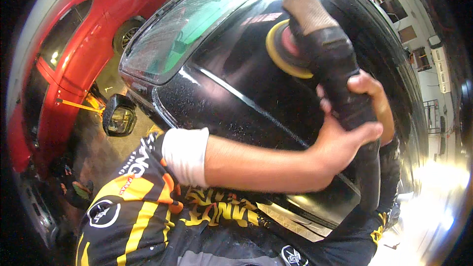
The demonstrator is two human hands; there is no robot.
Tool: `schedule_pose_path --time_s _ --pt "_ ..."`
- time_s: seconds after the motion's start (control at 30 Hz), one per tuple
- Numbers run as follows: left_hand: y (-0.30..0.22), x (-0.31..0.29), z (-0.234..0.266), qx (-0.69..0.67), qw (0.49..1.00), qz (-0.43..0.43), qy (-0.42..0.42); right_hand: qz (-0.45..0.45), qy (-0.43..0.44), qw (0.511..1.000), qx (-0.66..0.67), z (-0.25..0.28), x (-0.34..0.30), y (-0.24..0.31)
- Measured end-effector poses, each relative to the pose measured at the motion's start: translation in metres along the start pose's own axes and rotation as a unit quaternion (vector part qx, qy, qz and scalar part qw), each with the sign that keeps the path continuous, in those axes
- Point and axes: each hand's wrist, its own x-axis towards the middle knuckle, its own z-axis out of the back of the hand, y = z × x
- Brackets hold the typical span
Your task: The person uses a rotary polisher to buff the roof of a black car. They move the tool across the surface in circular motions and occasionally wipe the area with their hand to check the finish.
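Note:
Both my hands are wrapped round the thick black body of a car polisher (335, 64), held above the black bonnet (236, 79) of a car. From the left comes my bare forearm with a white cuff, and my left hand (340, 138) is closed round the lower grip, thumb across it. My right hand (377, 93) is closed on the far side of the same grip, a little higher; part of it is hidden behind the tool. A yellow foam pad (281, 49) on the polisher's head is tilted on edge; whether it touches the paint I cannot tell.
Left of the bonnet are the wet windscreen (182, 39) and the wing mirror (119, 115). A red car (84, 54) stands farther left, with an orange strap (79, 105) between. Whitish streaks and specks lie on the black paint. Bright light glares at the lower right.

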Motion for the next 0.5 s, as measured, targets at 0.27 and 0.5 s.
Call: schedule_pose_path --time_s 0.27,0.5 --pt "0.002 -0.075 0.012 -0.015 0.998 -0.046 0.032 -0.043 0.173 0.982 -0.066 -0.039 -0.013 -0.018" --pt "-0.032 0.083 0.011 -0.032 0.999 0.012 -0.034 0.122 0.012 0.992 0.021 0.029 0.097 0.01"
